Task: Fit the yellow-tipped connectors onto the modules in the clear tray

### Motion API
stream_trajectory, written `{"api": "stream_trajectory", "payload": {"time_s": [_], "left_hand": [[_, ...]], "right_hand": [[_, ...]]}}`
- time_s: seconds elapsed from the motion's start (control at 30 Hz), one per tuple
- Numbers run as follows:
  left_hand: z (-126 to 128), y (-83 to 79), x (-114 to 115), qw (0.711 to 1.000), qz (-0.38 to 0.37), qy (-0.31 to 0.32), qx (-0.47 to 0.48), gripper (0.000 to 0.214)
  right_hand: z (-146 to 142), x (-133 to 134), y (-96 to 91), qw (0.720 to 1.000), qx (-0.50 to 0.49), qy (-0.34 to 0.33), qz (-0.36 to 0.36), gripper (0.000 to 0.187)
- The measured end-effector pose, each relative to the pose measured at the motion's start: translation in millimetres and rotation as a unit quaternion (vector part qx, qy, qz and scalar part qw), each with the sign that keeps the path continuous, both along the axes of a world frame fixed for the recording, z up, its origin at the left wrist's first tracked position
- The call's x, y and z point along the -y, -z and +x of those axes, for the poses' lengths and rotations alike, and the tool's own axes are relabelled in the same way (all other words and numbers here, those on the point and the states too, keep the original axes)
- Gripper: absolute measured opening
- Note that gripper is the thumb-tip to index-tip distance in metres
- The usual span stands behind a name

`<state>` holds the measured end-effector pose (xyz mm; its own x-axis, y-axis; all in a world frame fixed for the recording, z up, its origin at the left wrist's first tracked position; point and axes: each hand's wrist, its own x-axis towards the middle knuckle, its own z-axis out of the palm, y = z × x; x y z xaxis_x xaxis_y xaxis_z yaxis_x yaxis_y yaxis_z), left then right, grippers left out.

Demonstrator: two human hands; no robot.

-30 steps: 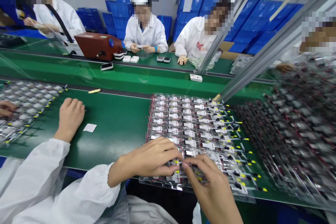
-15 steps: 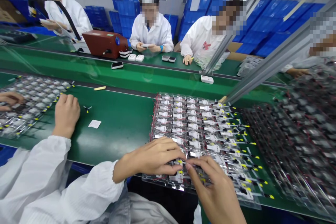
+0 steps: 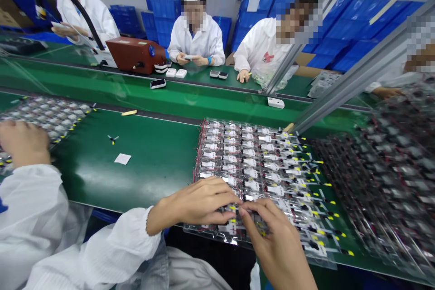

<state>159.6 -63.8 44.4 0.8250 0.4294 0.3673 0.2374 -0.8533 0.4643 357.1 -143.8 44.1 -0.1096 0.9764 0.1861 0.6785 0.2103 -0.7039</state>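
Note:
A clear plastic tray (image 3: 233, 238) in front of me holds rows of small assemblies with white labels, red wires, black parts and yellow tips. Over its near side, my left hand (image 3: 205, 199) reaches in from the left, thumb and fingers bent toward a small part. My right hand (image 3: 277, 233) meets it fingertip to fingertip, thumb and index finger pinched together. Whatever lies between the fingertips is too small and too covered to make out. Pale strips with yellow ends stick out past the tray's right edge.
Tall stacked trays (image 3: 384, 176) rise on the right beside a metal post (image 3: 326, 86). Left of me, a co-worker's hand (image 3: 25, 140) covers part of another tray (image 3: 64, 115). A white paper square (image 3: 123, 158) and a small three-armed part (image 3: 113, 140) lie on the green table.
The co-worker's hand on the left has shifted further left over its tray. Two small devices on the green belt have moved right. My hands have barely moved.

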Motion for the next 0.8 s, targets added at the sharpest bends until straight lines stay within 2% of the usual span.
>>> {"api": "stream_trajectory", "payload": {"time_s": [0.17, 0.33, 0.6, 0.8], "left_hand": [[-0.7, -1.1, 0.6, 1.000, -0.008, 0.001, 0.005, 0.028], [-0.9, -0.2, 0.1, 1.000, -0.015, 0.001, 0.010, 0.026], [-1.6, -0.5, 0.9, 0.999, -0.028, 0.001, 0.016, 0.027], [-1.8, -1.1, 0.9, 0.999, -0.030, -0.004, 0.012, 0.026]], "right_hand": [[2.1, 0.6, 1.6, 1.000, 0.011, 0.006, 0.005, 0.032], [7.1, 0.8, -2.2, 1.000, -0.001, -0.002, 0.001, 0.026], [0.4, 0.3, -1.8, 1.000, 0.002, 0.002, -0.001, 0.031], [7.5, -0.6, 2.2, 1.000, -0.001, -0.021, -0.017, 0.017]]}}
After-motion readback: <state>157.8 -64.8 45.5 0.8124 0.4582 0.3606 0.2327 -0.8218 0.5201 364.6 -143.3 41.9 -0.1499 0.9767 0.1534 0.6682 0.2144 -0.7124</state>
